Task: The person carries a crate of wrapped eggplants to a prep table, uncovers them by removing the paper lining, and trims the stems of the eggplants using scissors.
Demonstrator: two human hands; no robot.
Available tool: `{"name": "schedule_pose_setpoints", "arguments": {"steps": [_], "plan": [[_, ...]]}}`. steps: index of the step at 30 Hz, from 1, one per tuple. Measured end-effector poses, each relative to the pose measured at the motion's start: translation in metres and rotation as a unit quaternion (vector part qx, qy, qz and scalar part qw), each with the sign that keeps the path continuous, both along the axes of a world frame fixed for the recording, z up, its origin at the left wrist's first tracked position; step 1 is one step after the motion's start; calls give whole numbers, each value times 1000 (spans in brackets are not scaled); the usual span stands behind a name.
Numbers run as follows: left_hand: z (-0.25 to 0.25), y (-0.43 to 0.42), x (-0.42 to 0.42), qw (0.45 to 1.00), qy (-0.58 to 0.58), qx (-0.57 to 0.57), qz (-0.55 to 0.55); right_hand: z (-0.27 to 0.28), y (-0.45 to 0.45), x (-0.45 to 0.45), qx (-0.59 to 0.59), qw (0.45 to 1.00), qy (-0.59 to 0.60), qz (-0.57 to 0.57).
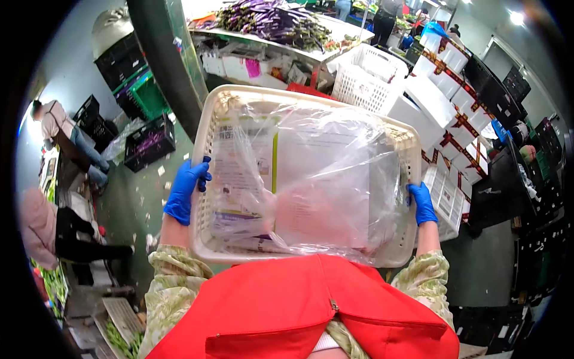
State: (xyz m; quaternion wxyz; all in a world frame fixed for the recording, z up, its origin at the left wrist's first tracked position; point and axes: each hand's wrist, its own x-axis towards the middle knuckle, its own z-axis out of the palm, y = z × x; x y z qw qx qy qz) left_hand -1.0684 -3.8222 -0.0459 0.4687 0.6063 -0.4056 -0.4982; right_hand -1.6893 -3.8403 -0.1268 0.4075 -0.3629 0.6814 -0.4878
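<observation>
In front of my red apron I hold a white plastic basket with perforated sides. My left hand, in a blue glove, grips its left rim, fingers curled over the edge. On the opposite side my right hand, also blue-gloved, is closed on the right rim, its fingers partly hidden. Inside the basket lie printed paper sheets and a clear plastic bag spread over them. A pinkish patch shows through the plastic; I cannot make out what it is.
Ahead stands a table heaped with purple eggplants. A white crate and taped white foam boxes are stacked ahead right. A dark post rises ahead left. Two people work at left. A black crate sits on the floor.
</observation>
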Motion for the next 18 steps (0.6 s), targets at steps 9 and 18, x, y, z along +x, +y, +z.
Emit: {"name": "schedule_pose_setpoints", "arguments": {"steps": [9, 18], "plan": [[15, -210, -5, 998, -1, -59, -27, -3, -178, 4, -63, 996, -59, 5], [-14, -430, 16, 994, 46, -42, -92, 31, -324, 25, -34, 997, 37, -65]]}}
